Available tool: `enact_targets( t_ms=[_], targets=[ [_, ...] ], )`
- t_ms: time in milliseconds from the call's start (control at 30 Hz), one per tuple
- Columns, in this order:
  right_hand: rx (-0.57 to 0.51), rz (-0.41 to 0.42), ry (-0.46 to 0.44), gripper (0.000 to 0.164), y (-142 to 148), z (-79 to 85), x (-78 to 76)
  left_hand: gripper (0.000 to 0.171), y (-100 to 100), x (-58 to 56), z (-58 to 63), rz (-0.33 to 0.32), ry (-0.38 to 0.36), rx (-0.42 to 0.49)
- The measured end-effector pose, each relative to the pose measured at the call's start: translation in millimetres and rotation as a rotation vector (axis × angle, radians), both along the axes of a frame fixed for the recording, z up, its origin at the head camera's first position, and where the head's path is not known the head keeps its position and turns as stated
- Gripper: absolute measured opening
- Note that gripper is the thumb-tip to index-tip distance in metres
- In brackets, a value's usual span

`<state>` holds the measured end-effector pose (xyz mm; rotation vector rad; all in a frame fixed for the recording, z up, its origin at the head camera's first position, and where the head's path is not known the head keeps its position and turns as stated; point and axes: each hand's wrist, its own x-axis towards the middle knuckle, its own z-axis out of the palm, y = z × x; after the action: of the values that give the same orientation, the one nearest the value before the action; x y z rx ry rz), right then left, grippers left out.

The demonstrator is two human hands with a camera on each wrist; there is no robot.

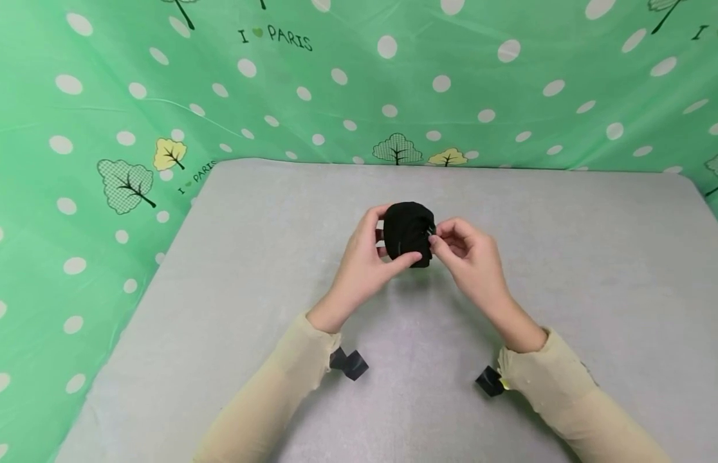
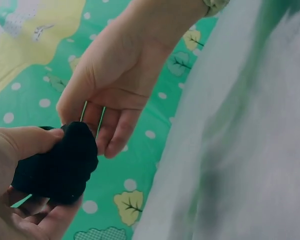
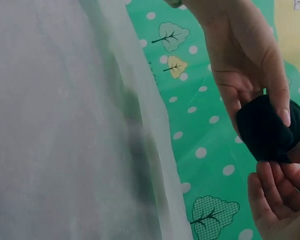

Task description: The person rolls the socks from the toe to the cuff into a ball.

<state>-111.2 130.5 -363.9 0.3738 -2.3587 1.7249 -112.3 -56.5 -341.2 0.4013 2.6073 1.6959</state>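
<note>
A small black rounded pouch (image 1: 406,228) of soft-looking, creased material is held up above the grey table. My left hand (image 1: 361,257) grips it from the left, thumb across the near face and fingers behind. At its right edge, my right hand (image 1: 475,260) pinches a spot with thumb and forefinger, where a small shiny bit shows; what that bit is I cannot tell. In the left wrist view the pouch (image 2: 57,165) sits between both hands. The right wrist view shows the left thumb lying over the pouch (image 3: 267,127), and the right fingers at its lower edge.
The grey table top (image 1: 266,257) spreads around both arms. Behind and to the left hangs a green dotted cloth (image 1: 336,77) with printed trees. Small black squarish pieces show beside the cuffs, one by the left sleeve (image 1: 356,365) and one by the right sleeve (image 1: 489,381).
</note>
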Motion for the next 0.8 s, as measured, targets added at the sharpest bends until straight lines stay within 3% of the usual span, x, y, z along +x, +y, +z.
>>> enact_targets(
  t_ms=[200, 433, 800],
  targets=[
    [0.045, 0.102, 0.011, 0.008, 3.8, -1.8, -0.9, 0.060, -0.4, -3.3, -3.2, 0.053, 0.075, -0.020],
    [0.049, 0.196, 0.014, 0.007, 4.0, 2.7, -0.6, 0.055, -4.3, -8.3, -8.5, 0.121, 0.172, 0.020],
    [-0.026, 0.232, -0.014, 0.009, 3.4, 3.3, 1.0, 0.052, -5.6, -12.7, -12.6, 0.148, 0.160, -0.031]
  ],
)
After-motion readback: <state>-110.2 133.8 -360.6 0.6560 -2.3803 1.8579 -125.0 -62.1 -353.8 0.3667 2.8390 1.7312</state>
